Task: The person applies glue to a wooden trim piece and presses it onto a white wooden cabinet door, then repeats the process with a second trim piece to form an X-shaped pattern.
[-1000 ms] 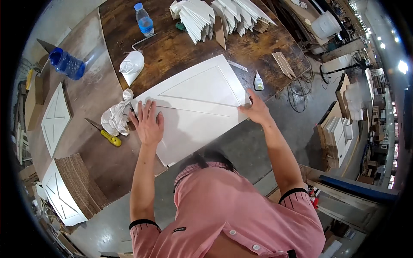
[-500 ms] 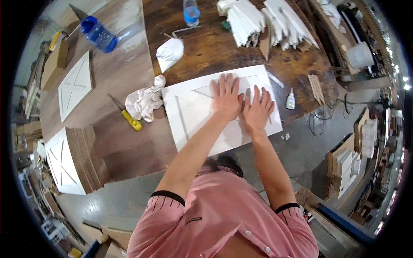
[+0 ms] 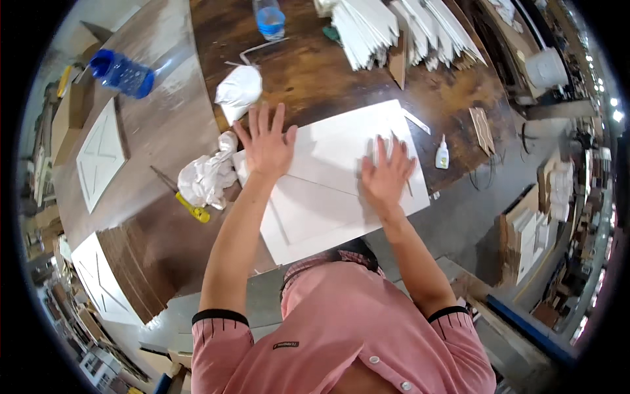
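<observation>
A white rectangular panel [image 3: 321,226] with thin grooves or seams across its face lies tilted on the table's front edge. My left hand [image 3: 266,148] rests at its far left corner, fingers spread and the palm flat. On the right part of the panel lies my right hand [image 3: 389,174], its fingers also apart. Neither hand holds anything that I can see. By my left fingertips is a white filled bag [image 3: 239,88]. A crumpled white cloth or plastic wad [image 3: 203,180] sits left of the panel, beside a yellow-handled screwdriver [image 3: 192,208].
Right of the panel are a small glue bottle [image 3: 442,154] and a white strip [image 3: 417,122]. White slats [image 3: 364,33] lie piled at the back. At left stand a blue bottle [image 3: 123,73], a grooved panel [image 3: 100,156] and a stack of panels [image 3: 131,266].
My left hand has slid left from the middle of the panel to its far left corner. My right hand stays on the right part, and the two hands are now well apart.
</observation>
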The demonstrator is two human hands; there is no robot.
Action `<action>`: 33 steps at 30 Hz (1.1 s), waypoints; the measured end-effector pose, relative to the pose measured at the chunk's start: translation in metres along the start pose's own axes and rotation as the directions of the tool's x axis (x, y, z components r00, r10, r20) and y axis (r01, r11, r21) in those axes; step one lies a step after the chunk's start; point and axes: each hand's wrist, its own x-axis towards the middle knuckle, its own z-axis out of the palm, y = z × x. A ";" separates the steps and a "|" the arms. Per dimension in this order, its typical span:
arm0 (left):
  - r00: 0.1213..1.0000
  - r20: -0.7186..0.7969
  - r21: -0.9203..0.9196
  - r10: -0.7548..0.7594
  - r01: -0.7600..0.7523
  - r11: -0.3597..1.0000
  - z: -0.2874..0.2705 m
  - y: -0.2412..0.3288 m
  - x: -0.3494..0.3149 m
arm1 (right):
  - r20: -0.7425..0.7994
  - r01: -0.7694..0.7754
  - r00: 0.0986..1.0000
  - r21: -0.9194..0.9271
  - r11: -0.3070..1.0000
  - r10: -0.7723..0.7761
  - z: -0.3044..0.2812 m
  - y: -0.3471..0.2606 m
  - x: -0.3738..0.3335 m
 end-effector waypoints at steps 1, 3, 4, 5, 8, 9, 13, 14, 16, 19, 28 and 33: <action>1.000 0.014 0.024 -0.008 0.008 1.000 -0.003 0.002 0.001 | 0.018 0.015 1.000 0.028 1.000 -0.016 0.004 -0.007 0.002; 0.999 -0.023 -0.009 0.030 -0.031 0.999 0.006 0.000 0.002 | 0.005 0.071 0.997 0.139 0.988 -0.072 0.030 -0.046 0.012; 0.999 -0.030 0.010 0.032 -0.031 0.999 0.013 -0.006 0.000 | -0.008 0.100 0.995 0.241 0.965 -0.101 0.024 -0.077 0.024; 0.999 -0.036 0.033 0.037 -0.036 0.999 0.020 -0.011 -0.003 | 0.127 0.099 0.982 0.273 0.957 -0.138 0.016 -0.104 0.038; 0.993 -0.043 0.041 0.112 -0.110 0.993 0.023 -0.019 0.001 | -0.095 0.234 0.972 0.369 0.899 -0.214 0.039 -0.112 0.035; 0.993 -0.033 0.043 0.115 -0.113 0.993 0.021 -0.020 0.001 | -0.087 0.217 0.976 0.378 0.900 -0.199 0.035 -0.106 0.031; 0.994 -0.054 0.021 0.098 -0.097 0.995 0.018 -0.019 0.002 | 0.001 0.144 0.988 0.346 0.927 -0.154 0.017 -0.065 0.019; 0.995 -0.032 0.015 0.092 -0.092 0.996 0.017 -0.020 0.002 | 0.014 0.135 0.989 0.318 0.939 -0.147 0.010 -0.049 0.018; 0.997 -0.017 0.015 0.080 -0.080 0.997 0.016 -0.021 0.002 | 0.015 0.103 0.994 0.257 0.961 -0.111 -0.004 -0.016 0.011; 0.998 -0.018 0.014 0.060 -0.060 0.998 0.021 -0.023 -0.001 | 0.021 0.022 0.999 0.118 0.993 -0.024 -0.026 0.032 0.001; 0.982 -0.093 0.054 0.161 -0.157 0.986 0.016 -0.003 0.003 | -0.009 -0.016 1.000 0.084 0.996 0.017 -0.035 0.057 -0.002; 0.950 0.064 -0.101 0.305 -0.297 0.949 0.018 0.104 -0.023 | 0.032 0.034 0.999 0.128 0.991 -0.039 -0.029 0.057 -0.003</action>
